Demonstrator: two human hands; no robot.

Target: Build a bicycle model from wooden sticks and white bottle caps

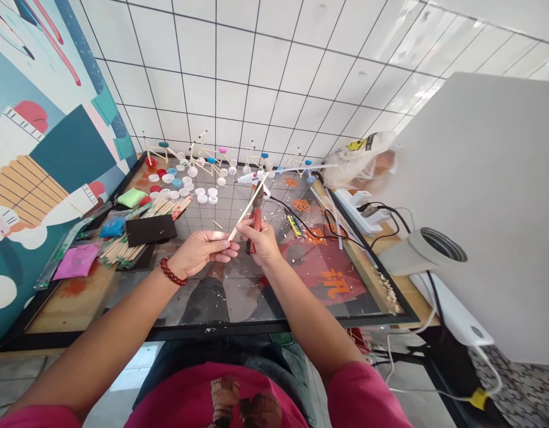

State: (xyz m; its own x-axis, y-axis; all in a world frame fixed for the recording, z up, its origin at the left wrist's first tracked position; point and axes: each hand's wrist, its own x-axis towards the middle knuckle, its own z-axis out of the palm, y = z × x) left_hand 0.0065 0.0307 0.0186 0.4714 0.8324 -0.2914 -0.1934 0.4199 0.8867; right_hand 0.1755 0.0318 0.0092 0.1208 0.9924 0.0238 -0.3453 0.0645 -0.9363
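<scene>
My left hand pinches the lower end of a thin pale wooden stick, which slants up and away to the right. Red-handled pliers stand in the grip of my right hand, jaws pointing away from me. The right thumb and fingertip also touch the stick near its lower end. Whether the jaws are open or closed is hard to make out. Just beyond the jaws lies a white glue gun. A short bit of stick rests above my left hand.
Bottle caps and small stick-and-cap figures line the back. On the left are bundled sticks, a black card and a pink packet. A yellow-green cutter, cables, a power strip and a lamp are on the right.
</scene>
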